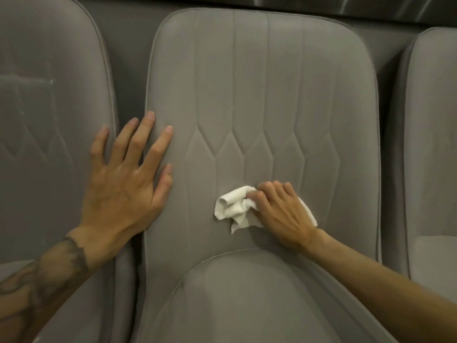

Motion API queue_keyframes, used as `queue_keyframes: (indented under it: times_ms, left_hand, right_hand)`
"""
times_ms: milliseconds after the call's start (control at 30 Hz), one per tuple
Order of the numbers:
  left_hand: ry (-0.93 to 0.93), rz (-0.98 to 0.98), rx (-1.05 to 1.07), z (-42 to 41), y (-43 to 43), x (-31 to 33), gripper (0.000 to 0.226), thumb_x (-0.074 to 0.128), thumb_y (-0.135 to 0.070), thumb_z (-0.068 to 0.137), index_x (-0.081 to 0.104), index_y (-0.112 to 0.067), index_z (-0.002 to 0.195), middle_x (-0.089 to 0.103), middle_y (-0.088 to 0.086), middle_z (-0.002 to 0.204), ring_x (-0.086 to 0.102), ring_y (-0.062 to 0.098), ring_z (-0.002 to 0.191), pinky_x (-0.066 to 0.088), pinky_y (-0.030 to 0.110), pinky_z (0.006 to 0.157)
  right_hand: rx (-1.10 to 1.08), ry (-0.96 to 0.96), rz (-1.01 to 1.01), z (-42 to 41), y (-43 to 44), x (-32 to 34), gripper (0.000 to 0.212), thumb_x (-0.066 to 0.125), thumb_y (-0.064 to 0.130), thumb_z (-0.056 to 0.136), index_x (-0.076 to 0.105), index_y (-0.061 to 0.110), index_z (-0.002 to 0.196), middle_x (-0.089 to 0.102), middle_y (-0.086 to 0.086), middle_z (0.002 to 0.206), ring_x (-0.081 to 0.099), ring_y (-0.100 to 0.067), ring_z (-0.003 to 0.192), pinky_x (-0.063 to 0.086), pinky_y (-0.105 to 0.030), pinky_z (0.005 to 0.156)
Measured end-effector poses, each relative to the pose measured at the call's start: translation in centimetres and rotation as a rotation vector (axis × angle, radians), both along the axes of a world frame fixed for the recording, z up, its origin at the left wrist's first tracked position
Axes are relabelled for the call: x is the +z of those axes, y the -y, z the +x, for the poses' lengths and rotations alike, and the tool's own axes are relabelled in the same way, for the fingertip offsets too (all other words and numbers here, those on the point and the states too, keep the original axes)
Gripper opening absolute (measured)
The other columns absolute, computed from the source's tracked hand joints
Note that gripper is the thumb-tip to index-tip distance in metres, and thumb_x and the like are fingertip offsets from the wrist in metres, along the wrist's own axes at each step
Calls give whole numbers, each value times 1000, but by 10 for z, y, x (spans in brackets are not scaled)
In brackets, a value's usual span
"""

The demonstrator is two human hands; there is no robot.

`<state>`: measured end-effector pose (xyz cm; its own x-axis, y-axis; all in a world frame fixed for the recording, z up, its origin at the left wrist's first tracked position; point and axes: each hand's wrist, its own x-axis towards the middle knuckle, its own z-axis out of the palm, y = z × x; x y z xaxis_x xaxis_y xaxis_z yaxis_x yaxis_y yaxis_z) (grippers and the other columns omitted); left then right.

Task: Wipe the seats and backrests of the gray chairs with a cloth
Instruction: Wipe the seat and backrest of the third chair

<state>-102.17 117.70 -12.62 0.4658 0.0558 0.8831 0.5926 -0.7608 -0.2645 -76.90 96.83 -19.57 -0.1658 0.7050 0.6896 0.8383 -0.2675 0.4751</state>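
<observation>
A gray upholstered chair fills the middle of the view, its stitched backrest [262, 100] above and its seat [247, 300] below. My right hand [282, 214] grips a crumpled white cloth [235, 209] and presses it against the lower part of the backrest, just above the seat. My left hand [126, 179] lies flat with fingers spread on the backrest's left edge, over the gap to the neighbouring chair.
Another gray chair [49, 120] stands close on the left and a third [432, 144] on the right, with narrow dark gaps between them. A gray wall [133, 33] runs behind the backrests.
</observation>
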Motion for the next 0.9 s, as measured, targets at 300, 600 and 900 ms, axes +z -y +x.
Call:
queue_keyframes:
  times_ms: [300, 600, 900]
  left_hand:
    - [-8, -13, 3, -1, 2, 1, 62, 33, -41, 105, 27, -22, 164, 20, 9, 171, 31, 33, 153, 13, 57, 125]
    - [-18, -20, 4, -3, 3, 2, 61, 33, -41, 106, 30, -20, 163, 22, 11, 170, 35, 34, 151, 16, 58, 125]
    - [-35, -35, 1, -4, 5, 3, 61, 34, -41, 105, 29, -19, 163, 23, 12, 170, 34, 35, 151, 16, 59, 125]
  right_hand:
    - [35, 23, 8, -6, -10, 19, 25, 41, 32, 103, 54, 13, 114, 55, -13, 100, 50, -32, 83, 37, -44, 73]
    - [-171, -353, 843, -18, -90, 181, 31, 49, 33, 102, 61, 6, 110, 59, -18, 106, 56, -37, 92, 37, -43, 75]
    - [-106, -161, 612, -9, -81, 191, 36, 43, 37, 103, 61, 7, 111, 58, -21, 108, 56, -39, 96, 32, -44, 80]
